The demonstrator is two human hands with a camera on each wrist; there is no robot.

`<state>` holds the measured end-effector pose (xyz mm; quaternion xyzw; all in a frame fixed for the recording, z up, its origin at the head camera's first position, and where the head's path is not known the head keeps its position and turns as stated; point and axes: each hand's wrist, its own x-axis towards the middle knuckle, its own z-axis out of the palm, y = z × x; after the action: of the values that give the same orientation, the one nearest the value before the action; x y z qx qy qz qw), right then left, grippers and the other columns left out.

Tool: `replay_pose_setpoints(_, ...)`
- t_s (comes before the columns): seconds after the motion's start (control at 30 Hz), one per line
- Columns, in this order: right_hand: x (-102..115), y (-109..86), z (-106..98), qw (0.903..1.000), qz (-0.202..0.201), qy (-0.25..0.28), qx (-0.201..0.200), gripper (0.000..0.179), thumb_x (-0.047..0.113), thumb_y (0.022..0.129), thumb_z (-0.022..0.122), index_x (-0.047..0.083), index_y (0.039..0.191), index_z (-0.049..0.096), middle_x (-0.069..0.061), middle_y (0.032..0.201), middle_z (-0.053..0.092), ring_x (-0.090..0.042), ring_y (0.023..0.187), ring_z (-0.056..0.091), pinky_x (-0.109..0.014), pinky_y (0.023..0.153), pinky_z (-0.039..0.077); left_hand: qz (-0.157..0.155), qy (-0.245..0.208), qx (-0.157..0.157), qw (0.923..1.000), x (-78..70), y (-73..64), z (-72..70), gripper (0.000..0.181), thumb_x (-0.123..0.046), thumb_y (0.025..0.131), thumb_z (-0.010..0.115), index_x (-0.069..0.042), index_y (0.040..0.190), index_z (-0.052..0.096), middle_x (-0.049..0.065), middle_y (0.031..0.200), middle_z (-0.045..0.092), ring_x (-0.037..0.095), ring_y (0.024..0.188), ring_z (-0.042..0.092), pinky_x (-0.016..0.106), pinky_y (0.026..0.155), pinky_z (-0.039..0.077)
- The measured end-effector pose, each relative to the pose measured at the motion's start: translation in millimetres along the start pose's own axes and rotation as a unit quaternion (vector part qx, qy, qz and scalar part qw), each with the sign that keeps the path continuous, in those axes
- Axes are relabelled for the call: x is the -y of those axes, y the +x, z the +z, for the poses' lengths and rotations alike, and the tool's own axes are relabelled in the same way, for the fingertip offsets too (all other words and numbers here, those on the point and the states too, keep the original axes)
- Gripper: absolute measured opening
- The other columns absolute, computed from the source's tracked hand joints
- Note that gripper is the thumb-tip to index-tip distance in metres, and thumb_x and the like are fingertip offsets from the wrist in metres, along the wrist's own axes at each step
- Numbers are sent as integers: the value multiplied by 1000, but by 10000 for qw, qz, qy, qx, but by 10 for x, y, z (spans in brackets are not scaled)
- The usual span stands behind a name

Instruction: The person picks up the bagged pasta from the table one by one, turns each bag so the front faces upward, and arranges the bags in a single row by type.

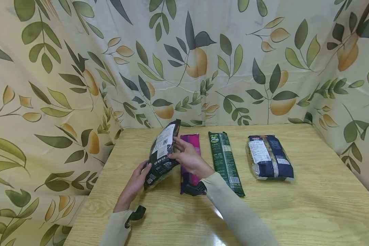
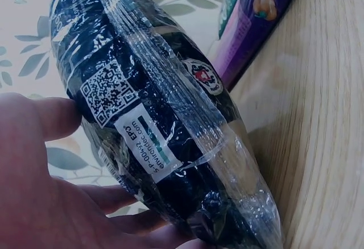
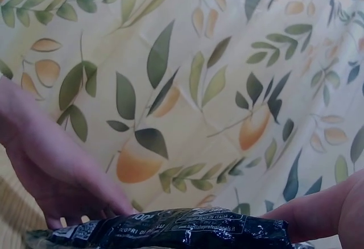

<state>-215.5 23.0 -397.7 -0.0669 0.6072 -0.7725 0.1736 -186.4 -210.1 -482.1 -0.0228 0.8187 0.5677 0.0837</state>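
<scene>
A dark, glossy pasta bag [image 1: 164, 145] is held tilted up off the left side of the table between both hands. My left hand [image 1: 133, 184] grips its lower left edge, thumb on the near face and fingers underneath. At the upper right edge, my right hand [image 1: 190, 158] pinches the bag between thumb and fingers. White labels cover part of its face, and a QR code [image 2: 109, 92] and a clear sealed seam show in the left wrist view. Only a thin strip of the bag appears between the hands in the right wrist view.
A magenta and purple packet [image 1: 190, 138] lies partly hidden behind the right hand. Beside it is a long green packet [image 1: 223, 159], then a navy bag [image 1: 270, 157] with a white label. A leaf-patterned curtain [image 1: 184, 68] surrounds the wooden table [image 1: 313, 205].
</scene>
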Motion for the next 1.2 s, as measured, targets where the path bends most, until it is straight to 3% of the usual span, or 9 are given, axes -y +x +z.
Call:
replay_pose_setpoints(0.23, 75, 21, 87, 9996, -53, -266, 1, 80, -13, 91, 62, 9, 162, 32, -22, 165, 37, -40, 147, 45, -55, 116, 44, -34, -553, 200, 9983, 16, -1, -6, 72, -49, 110, 38, 0, 161, 24, 28, 164, 31, 47, 152, 32, 62, 124, 30)
replay_pose_setpoints(0.43, 129, 55, 156, 9990, 30, -443, 13, 77, -9, 91, 65, 13, 160, 37, -18, 165, 40, -38, 146, 47, -59, 117, 42, -111, -750, 229, 9969, 25, -12, -17, 73, -49, 111, 34, 2, 162, 21, 32, 161, 33, 54, 147, 36, 65, 119, 35)
replay_pose_setpoints(0.77, 162, 110, 294, 9988, 13, -479, 94, 77, -7, 91, 66, 10, 160, 37, -20, 164, 40, -38, 148, 44, -55, 120, 40, -118, -855, 710, 9937, 52, -41, -130, 74, -52, 111, 26, -2, 164, 12, 29, 166, 23, 50, 155, 22, 64, 128, 17)
replay_pose_setpoints(0.9, 153, 117, 358, 9986, -20, -507, 133, 76, -7, 91, 66, 9, 160, 38, -20, 163, 41, -37, 149, 44, -53, 120, 41, -105, -823, 782, 9935, 56, -35, -172, 70, -49, 112, 22, -3, 164, 15, 27, 168, 20, 49, 157, 17, 62, 129, 13)
replay_pose_setpoints(1.0, 145, 131, 397, 9984, -86, -544, 147, 74, -5, 92, 66, 10, 159, 39, -19, 163, 42, -36, 149, 43, -52, 121, 40, -26, -804, 768, 9938, 47, -25, -183, 65, -46, 112, 20, -3, 161, 23, 25, 164, 27, 45, 155, 24, 59, 128, 20)
replay_pose_setpoints(1.1, 142, 150, 434, 9976, -140, -647, 190, 73, 0, 93, 68, 12, 159, 40, -18, 164, 41, -34, 151, 41, -52, 123, 38, -20, -777, 644, 9949, 51, -25, -193, 61, -42, 112, 18, -2, 157, 32, 24, 158, 37, 38, 146, 36, 49, 119, 32)
replay_pose_setpoints(1.2, 141, 166, 474, 9966, -127, -770, 250, 70, 7, 95, 69, 16, 159, 41, -16, 165, 40, -31, 154, 38, -51, 125, 34, -73, -790, 545, 9954, 59, -38, -212, 60, -40, 113, 17, -1, 154, 37, 23, 154, 44, 31, 139, 42, 40, 111, 37)
